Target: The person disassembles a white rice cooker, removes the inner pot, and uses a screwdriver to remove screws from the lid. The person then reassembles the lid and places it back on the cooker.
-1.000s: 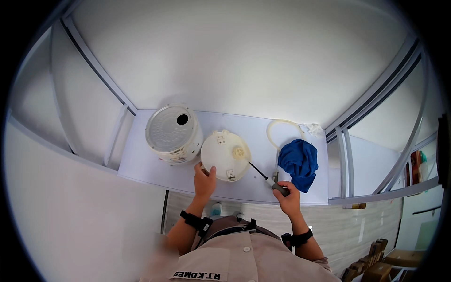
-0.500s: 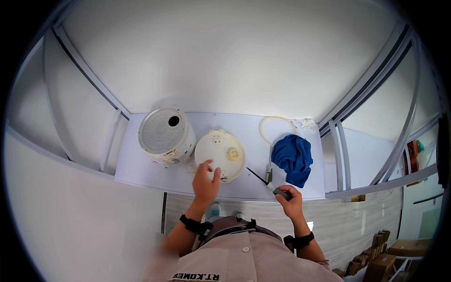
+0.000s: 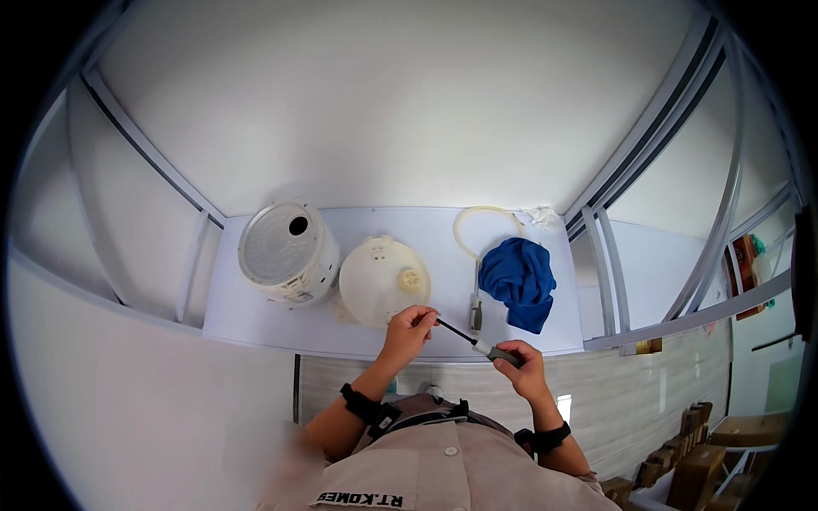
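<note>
A screwdriver (image 3: 460, 332) with a dark shaft and a grey-and-white handle lies slantwise between my hands, above the table's front edge. My right hand (image 3: 528, 370) is closed round its handle. My left hand (image 3: 406, 336) is closed with fingertips pinched at the tip; whether a small part is also between them is too small to tell. Just beyond the left hand lies a round cream-white plastic lid (image 3: 371, 281) with a yellowish round knob (image 3: 410, 279) on it. The left hand hides a bit of the lid's near edge.
A white cylindrical appliance body (image 3: 317, 268) with a grey top and a dark round hole stands at the left. Right of the lid are a second screwdriver (image 3: 476, 313), a pale ring (image 3: 456, 228), a crumpled blue cloth (image 3: 518, 277) and white tissue (image 3: 543, 217). Frame bars flank the table.
My left hand has moved right, from over the lid to the screwdriver's tip, and its fingers have closed. My right hand keeps hold of the screwdriver. The view has shifted slightly.
</note>
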Tool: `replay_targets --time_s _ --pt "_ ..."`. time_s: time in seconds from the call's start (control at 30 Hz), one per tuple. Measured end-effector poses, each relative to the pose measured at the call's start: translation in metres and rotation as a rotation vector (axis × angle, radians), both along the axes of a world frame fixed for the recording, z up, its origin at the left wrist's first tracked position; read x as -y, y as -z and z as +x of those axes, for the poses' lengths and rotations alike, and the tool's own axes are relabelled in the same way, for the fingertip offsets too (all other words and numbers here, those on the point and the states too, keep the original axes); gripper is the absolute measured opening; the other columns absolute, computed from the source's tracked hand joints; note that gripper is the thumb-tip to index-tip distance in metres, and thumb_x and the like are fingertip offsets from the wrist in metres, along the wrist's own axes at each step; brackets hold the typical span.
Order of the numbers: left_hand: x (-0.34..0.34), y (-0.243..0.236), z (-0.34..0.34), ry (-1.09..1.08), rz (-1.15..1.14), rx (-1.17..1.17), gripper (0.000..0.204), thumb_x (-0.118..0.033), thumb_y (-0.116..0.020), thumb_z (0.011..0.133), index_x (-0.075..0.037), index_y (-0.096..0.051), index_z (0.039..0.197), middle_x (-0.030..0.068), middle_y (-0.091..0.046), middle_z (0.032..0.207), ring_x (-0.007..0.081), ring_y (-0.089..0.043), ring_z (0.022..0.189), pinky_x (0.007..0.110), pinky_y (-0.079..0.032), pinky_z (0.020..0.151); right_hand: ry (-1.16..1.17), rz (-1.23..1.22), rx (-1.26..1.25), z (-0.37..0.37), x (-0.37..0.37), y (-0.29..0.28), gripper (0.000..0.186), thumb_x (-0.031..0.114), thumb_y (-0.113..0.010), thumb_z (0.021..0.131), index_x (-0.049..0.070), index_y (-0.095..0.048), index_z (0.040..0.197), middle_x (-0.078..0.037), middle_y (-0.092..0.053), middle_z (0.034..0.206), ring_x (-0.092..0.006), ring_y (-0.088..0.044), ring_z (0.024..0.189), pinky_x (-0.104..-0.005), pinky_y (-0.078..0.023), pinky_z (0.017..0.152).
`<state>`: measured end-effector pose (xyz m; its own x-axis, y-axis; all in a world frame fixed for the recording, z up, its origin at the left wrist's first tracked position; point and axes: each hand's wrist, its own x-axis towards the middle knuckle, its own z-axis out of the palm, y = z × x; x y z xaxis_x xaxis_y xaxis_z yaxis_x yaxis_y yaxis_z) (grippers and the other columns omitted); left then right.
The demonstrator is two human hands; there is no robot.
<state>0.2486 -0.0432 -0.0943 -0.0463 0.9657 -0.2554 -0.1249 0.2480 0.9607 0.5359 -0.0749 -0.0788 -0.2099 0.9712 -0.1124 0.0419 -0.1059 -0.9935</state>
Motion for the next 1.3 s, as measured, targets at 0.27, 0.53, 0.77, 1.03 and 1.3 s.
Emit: replay_targets --time_s 0.27,0.53,0.77,1.03,1.3 --pt "-0.005 0.003 0.007 -0.117 -0.154 0.049 0.021 -0.023 -0.069 0.103 -0.002 -0.073 0.106 0.0018 -0.072 0.090 0.0056 -0.057 0.067 0.023 -0.046 0.055 -0.035 0.063 0.147 0.024 0.004 -0.007 0.028 -0.003 -0.078 0.086 0.003 -0.068 0.112 -0.001 -0.070 0.093 -0.0082 -0.061 0.081 -0.0244 -0.050 0.074" --pt "0.003 0.011 0.012 0.157 0.425 -0.789 0.016 -0.013 -0.072 0.094 -0.002 -0.076 0.103 0.0149 -0.070 0.091 0.0321 -0.068 0.079 0.040 -0.056 0.072 0.110 0.014 0.094 0.045 0.007 -0.003 0.027 -0.003 -0.078 0.086 0.003 -0.068 0.112 -0.001 -0.069 0.092 -0.0070 -0.060 0.081 -0.0233 -0.049 0.073" --pt "0.005 0.038 0.028 0.043 0.374 -1.044 0.013 -0.012 -0.072 0.091 -0.006 -0.076 0.102 0.0131 -0.070 0.096 0.0368 -0.069 0.086 0.046 -0.056 0.074 0.089 -0.003 0.084 0.041 0.012 -0.003 0.028 -0.003 -0.078 0.087 0.003 -0.068 0.113 0.002 -0.066 0.090 -0.0054 -0.057 0.078 -0.0217 -0.047 0.072" --pt "0.002 0.054 0.031 -0.010 0.377 -1.099 0.011 -0.014 -0.073 0.091 -0.007 -0.075 0.100 0.0110 -0.069 0.094 0.0350 -0.069 0.084 0.045 -0.056 0.074 0.081 0.045 0.121 0.050 0.019 0.006 0.028 -0.004 -0.078 0.087 0.004 -0.068 0.112 0.002 -0.066 0.090 -0.0049 -0.057 0.079 -0.0215 -0.047 0.071" --pt "0.002 0.061 0.030 -0.057 0.358 -1.049 0.019 -0.014 -0.074 0.090 -0.007 -0.072 0.107 0.0128 -0.071 0.096 0.0365 -0.069 0.089 0.047 -0.055 0.076 0.095 0.050 0.125 0.052 0.021 0.007 0.029 -0.002 -0.080 0.086 0.005 -0.068 0.112 0.002 -0.066 0.090 -0.0054 -0.056 0.078 -0.0224 -0.047 0.071"
